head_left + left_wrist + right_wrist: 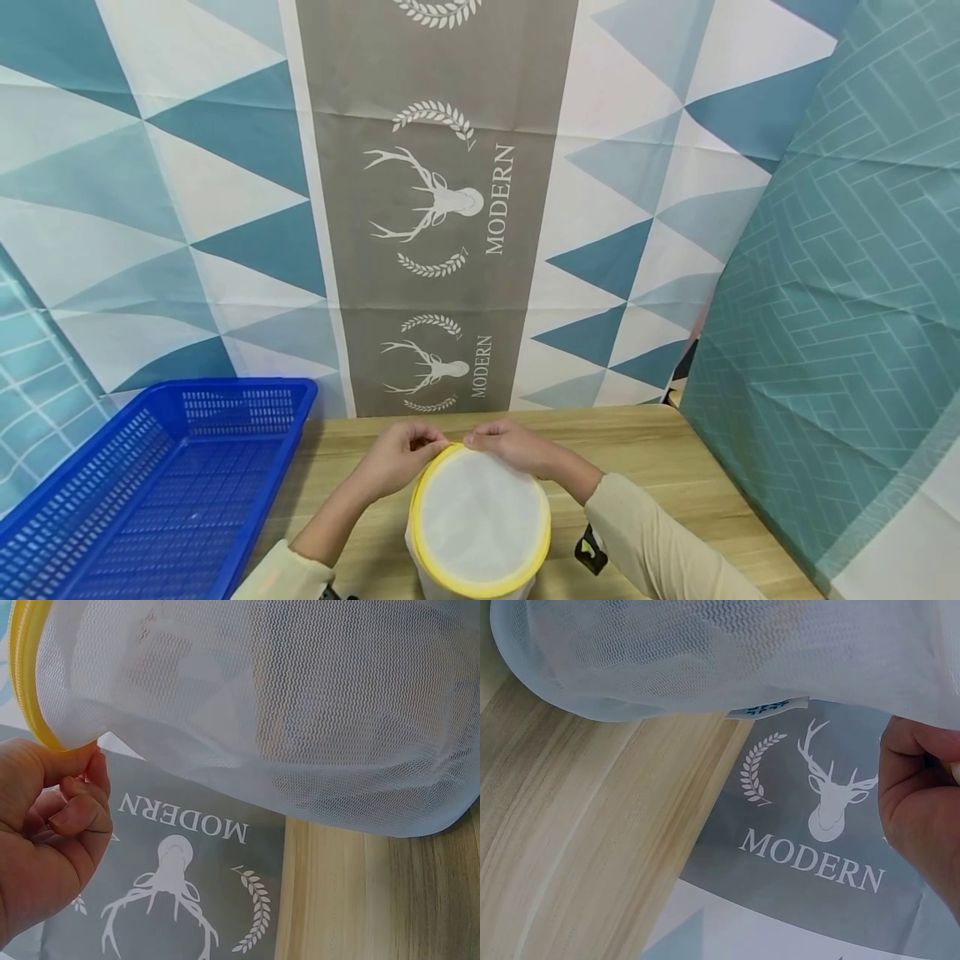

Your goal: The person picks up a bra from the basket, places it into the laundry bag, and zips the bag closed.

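Mesh bag point(255, 712), white, stands upright on wooden table point(630, 475), right in front of person, round top panel point(483, 517) facing up. Both hands meet at far edge of its yellow rim point(544, 542), just beside each other. Left hand point(397, 460): thumb and index pinch the rim, other fingers curled. Right hand point(517, 450): fingers bent in, thumb on the rim, pinching same far stretch; right wrist view cuts this hand off, so can't tell if a pull tab is in there.

Progress: bag is up and holds its shape, top panel lies across the mouth, no gap visible along near and side edges. Zip-like line runs along yellow band in left wrist view. Rim work looks unfinished, since both hands are on it; whether zip is open or closed at that spot, can't tell, fingers cover it. Left, as judged: that far stretch, plus releasing the rim. Label point(769, 709) sticks out from bag side. Blue basket point(240, 382) sits to the left, apart from bag, neither hand touching it. Bag contents: can't tell.
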### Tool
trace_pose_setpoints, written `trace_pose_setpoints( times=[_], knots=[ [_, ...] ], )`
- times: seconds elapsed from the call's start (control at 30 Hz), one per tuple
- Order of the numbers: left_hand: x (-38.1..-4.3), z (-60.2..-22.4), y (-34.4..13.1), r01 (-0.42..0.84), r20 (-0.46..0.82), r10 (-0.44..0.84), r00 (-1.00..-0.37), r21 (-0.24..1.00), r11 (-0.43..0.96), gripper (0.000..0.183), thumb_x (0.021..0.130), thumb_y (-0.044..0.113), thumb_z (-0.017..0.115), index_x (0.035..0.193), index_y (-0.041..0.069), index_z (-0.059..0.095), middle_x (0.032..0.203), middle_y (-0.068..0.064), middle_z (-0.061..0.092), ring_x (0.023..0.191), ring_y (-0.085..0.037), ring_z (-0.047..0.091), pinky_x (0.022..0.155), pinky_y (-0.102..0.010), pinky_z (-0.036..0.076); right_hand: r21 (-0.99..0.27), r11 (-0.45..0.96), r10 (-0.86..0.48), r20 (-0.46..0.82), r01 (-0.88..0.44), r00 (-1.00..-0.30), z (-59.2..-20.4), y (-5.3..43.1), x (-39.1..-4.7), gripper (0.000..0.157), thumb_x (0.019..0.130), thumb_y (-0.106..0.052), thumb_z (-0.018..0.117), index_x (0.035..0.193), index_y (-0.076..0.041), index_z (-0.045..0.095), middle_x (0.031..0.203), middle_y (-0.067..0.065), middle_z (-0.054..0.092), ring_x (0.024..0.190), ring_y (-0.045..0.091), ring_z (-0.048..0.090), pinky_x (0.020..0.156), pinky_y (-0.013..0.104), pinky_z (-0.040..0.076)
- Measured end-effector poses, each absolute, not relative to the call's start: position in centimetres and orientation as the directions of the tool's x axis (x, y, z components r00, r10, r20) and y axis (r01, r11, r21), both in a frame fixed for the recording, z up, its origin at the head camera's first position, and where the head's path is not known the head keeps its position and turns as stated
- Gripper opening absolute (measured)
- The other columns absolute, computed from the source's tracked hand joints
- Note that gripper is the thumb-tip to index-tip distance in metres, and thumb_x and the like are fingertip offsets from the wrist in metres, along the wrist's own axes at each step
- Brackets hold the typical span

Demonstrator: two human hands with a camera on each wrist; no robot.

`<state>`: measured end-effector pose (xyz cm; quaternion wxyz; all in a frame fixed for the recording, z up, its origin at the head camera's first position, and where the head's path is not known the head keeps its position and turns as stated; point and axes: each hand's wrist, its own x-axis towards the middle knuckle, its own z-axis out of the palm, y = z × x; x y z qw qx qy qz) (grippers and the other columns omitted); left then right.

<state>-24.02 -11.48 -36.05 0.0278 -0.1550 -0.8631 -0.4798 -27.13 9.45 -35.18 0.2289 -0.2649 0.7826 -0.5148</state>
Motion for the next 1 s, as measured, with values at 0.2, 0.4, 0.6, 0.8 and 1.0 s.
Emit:
trace_pose_setpoints(
  times=[0.2, 0.4, 0.6, 0.8, 1.0],
  knots=[
    [-23.8, -36.08, -11.75, 0.279, 0.185, 0.23, -0.955, 0.819, 0.501, 0.013, 0.089, 0.02, 0.063, 0.088, 0.009, 0.07, 0.075, -0.001, 0.064, 0.066, -0.012, 0.052, 0.057, -0.023, 0.043, -0.926, 0.335, -0.635, -0.084, -0.175, -0.768, -35.51, 9.47, -27.12, 0.032, 0.098, -0.025, 0.047, 0.1, 0.002, 0.063, 0.076, -0.001, 0.061, 0.059, 0.007, 0.057, 0.054, 0.022, 0.048],
    [-23.68, -35.98, -11.66, 0.277, 0.181, 0.232, -0.956, 0.819, 0.502, 0.014, 0.089, 0.021, 0.063, 0.088, 0.009, 0.07, 0.078, -0.003, 0.065, 0.067, -0.013, 0.054, 0.058, -0.024, 0.044, -0.9, 0.373, -0.639, -0.073, -0.226, -0.766, -35.14, 9.46, -27.08, 0.032, 0.097, -0.024, 0.045, 0.106, 0.001, 0.064, 0.087, 0.001, 0.063, 0.068, 0.006, 0.057, 0.06, 0.022, 0.049],
    [-23.84, -35.75, -11.29, 0.293, 0.187, 0.256, -0.948, 0.828, 0.478, 0.018, 0.089, 0.024, 0.063, 0.09, 0.008, 0.071, 0.078, -0.002, 0.066, 0.066, -0.012, 0.055, 0.058, -0.025, 0.046, -0.876, 0.411, -0.629, -0.071, -0.254, -0.774, -34.76, 9.11, -27.34, 0.03, 0.096, -0.025, 0.045, 0.092, -0.002, 0.064, 0.077, -0.003, 0.058, 0.065, 0.006, 0.054, 0.059, 0.021, 0.048],
    [-24.1, -35.63, -11.12, 0.283, 0.175, 0.263, -0.949, 0.84, 0.463, 0.018, 0.09, 0.022, 0.063, 0.09, 0.006, 0.07, 0.078, -0.002, 0.066, 0.066, -0.012, 0.056, 0.058, -0.025, 0.047, -0.895, 0.367, -0.656, -0.057, -0.253, -0.753, -34.8, 9.1, -27.32, 0.03, 0.097, -0.027, 0.049, 0.098, -0.002, 0.065, 0.085, 0.0, 0.062, 0.068, 0.009, 0.059, 0.061, 0.024, 0.051],
    [-24.24, -35.64, -10.99, 0.282, 0.175, 0.261, -0.949, 0.841, 0.461, 0.016, 0.089, 0.02, 0.064, 0.089, 0.006, 0.07, 0.078, -0.002, 0.066, 0.066, -0.012, 0.056, 0.058, -0.024, 0.047, -0.901, 0.354, -0.651, -0.046, -0.25, -0.757, -34.99, 9.3, -27.35, 0.03, 0.097, -0.026, 0.05, 0.096, -0.001, 0.065, 0.081, -0.001, 0.061, 0.064, 0.008, 0.059, 0.058, 0.023, 0.051]
  ],
)
